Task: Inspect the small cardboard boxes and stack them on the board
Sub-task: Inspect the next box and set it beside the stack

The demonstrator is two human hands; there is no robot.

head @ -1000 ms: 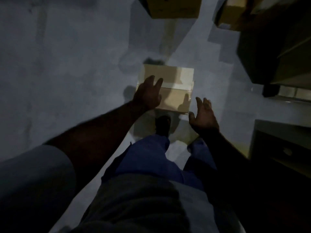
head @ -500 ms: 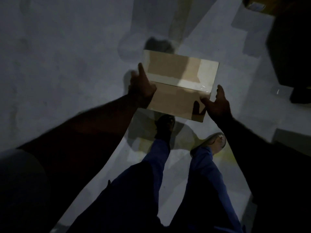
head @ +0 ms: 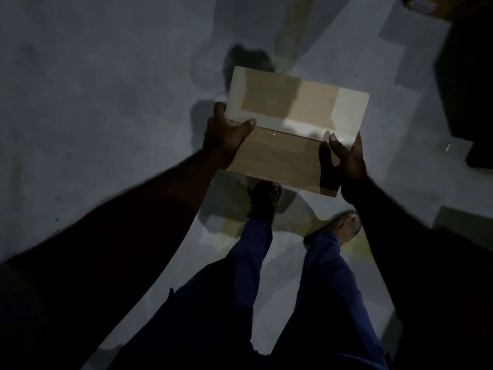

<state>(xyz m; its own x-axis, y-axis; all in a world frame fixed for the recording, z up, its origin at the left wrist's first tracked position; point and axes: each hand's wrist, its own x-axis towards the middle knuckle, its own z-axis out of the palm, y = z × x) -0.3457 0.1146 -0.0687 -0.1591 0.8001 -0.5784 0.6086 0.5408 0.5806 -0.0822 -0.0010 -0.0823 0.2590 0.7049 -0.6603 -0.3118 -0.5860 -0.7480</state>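
Box (head: 290, 145), one, held by left hand (head: 226, 137), right hand (head: 350, 162).

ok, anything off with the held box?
Nothing stands out. The cardboard box, gripped by the left hand and right hand, shows no dents or tears; its taped seam looks shut. Dim light could hide small flaws.

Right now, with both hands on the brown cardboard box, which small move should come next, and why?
Probably tilt the brown cardboard box to see its other faces. The left hand and right hand grip its two ends, holding it above the grey floor. Only the taped top face shows, so inspecting likely comes before stacking.
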